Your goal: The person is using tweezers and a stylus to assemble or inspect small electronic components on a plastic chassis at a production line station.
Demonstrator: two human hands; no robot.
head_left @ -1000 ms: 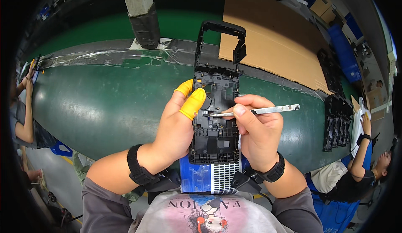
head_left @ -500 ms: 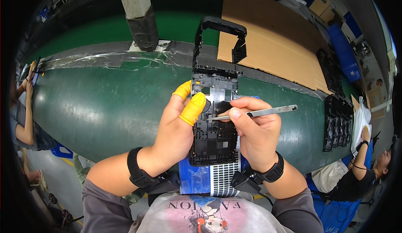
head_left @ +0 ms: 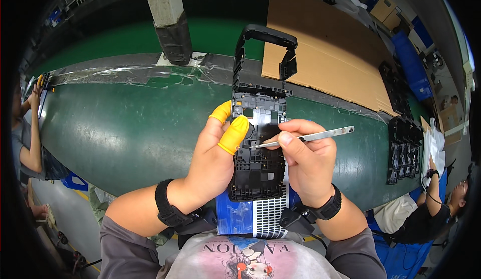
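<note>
I'm seeing two bright yellow finger cots on the left hand: the thumb cot is ending in a rolled rim, and the other cot is covering a finger behind it. The right hand is showing bare. A ribbed black left wristband and a matching right wristband are circling the wrists, each carrying a boxy black module, the left module and the right module. Dark grey sleeves are reaching toward the elbows. The pale T-shirt is displaying pink shading, dark lettering and a cartoon figure with red ear pieces.
</note>
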